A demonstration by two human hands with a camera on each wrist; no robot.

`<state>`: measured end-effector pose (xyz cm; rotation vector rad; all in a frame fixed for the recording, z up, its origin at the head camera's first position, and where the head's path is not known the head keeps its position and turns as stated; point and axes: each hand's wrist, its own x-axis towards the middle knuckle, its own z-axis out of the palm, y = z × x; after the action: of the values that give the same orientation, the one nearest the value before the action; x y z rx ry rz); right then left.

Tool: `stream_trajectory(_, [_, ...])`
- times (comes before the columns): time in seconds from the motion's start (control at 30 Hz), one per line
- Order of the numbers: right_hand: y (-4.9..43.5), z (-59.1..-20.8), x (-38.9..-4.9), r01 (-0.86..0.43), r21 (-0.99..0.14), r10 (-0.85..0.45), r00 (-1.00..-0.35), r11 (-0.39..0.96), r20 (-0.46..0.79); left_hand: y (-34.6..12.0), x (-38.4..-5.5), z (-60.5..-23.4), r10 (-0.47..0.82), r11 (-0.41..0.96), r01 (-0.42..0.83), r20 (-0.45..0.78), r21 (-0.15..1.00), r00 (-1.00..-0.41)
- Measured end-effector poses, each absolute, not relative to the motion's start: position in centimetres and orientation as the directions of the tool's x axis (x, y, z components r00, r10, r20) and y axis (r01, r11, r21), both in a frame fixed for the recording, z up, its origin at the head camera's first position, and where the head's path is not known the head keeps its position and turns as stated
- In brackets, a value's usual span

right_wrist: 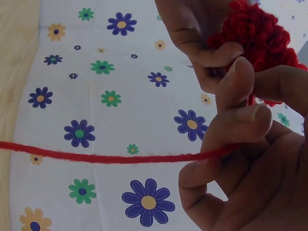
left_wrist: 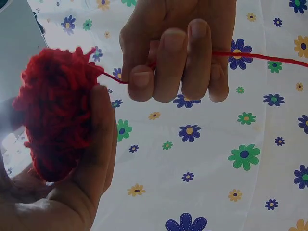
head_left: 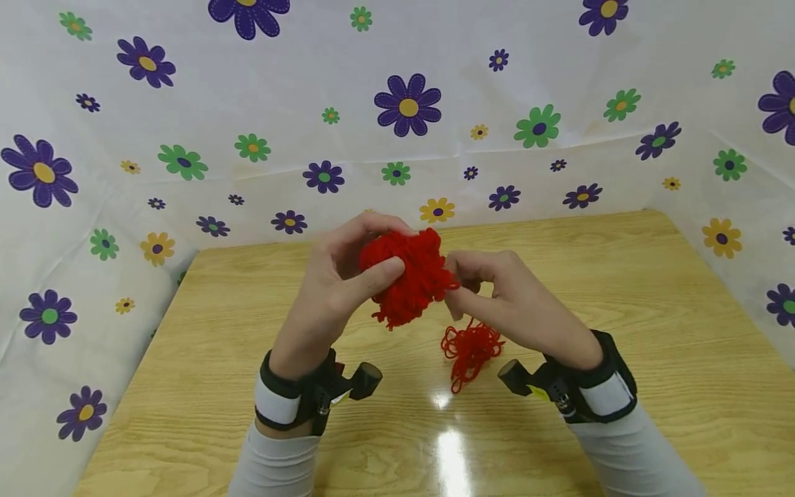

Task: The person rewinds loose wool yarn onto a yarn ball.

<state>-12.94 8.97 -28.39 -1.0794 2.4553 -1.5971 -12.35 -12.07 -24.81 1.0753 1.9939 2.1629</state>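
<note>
My left hand [head_left: 329, 293] grips a fuzzy bundle of red yarn [head_left: 413, 276], thumb across its near face and fingers behind. In the left wrist view the bundle [left_wrist: 60, 106] looks looped and shaggy all over. Just right of it, my right hand [head_left: 512, 297] pinches a strand of red yarn [left_wrist: 260, 57] between curled fingers. That strand runs from the bundle through the right hand and out its other side, as the right wrist view also shows with the strand [right_wrist: 120, 158] stretched sideways. Below the right hand, a loose tangle of red yarn [head_left: 472, 351] lies on the table.
The wooden table [head_left: 230, 414] has a glossy top with a light reflection near the front. A white flower-print cloth [head_left: 348, 69] rises behind it and along both sides. Each wrist wears a black strap [head_left: 605, 376] with a small camera mount.
</note>
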Motion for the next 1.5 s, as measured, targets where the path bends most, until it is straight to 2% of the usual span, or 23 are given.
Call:
stream_trajectory(0.13, [9.1, -28.8, -13.3, -0.54, -0.807, -0.528, -0.77, 0.239, 0.359, -12.0, -12.0, -24.7, 0.545, -0.164, 0.417, 0.434, 0.894, -0.717])
stream_trajectory(0.27, [9.1, -28.3, -13.1, -0.523, -0.832, -0.507, -0.776, 0.184, 0.375, -12.0, -12.0, -24.6, 0.607, -0.161, 0.432, 0.434, 0.887, -0.666])
stream_trajectory(0.37, [9.0, -27.3, -12.5, -0.503, -0.853, -0.487, -0.785, 0.139, 0.383, -11.9, -11.9, -24.4, 0.634, -0.134, 0.445, 0.421, 0.886, -0.648])
stream_trajectory(0.67, [8.7, -26.0, -11.5, -0.499, -0.85, -0.408, -0.82, 0.168, 0.401, -11.2, -11.8, -24.5, 0.682, -0.018, 0.577, 0.432, 0.816, -0.59])
stream_trajectory(0.9, [8.6, -26.0, -11.6, -0.534, -0.818, -0.377, -0.818, 0.215, 0.434, -10.9, -12.1, -24.8, 0.662, 0.099, 0.651, 0.438, 0.753, -0.608])
stream_trajectory(1.07, [8.5, -26.1, -11.6, -0.549, -0.783, -0.334, -0.826, 0.292, 0.454, -10.9, -12.2, -24.9, 0.587, 0.198, 0.694, 0.484, 0.692, -0.65])
stream_trajectory(1.17, [8.4, -26.1, -11.5, -0.562, -0.775, -0.337, -0.817, 0.289, 0.467, -10.8, -12.2, -24.9, 0.532, 0.244, 0.711, 0.522, 0.66, -0.667])
stream_trajectory(1.5, [8.3, -25.9, -11.3, -0.551, -0.804, -0.4, -0.805, 0.226, 0.439, -10.7, -12.4, -25.0, 0.425, 0.233, 0.709, 0.586, 0.666, -0.69])
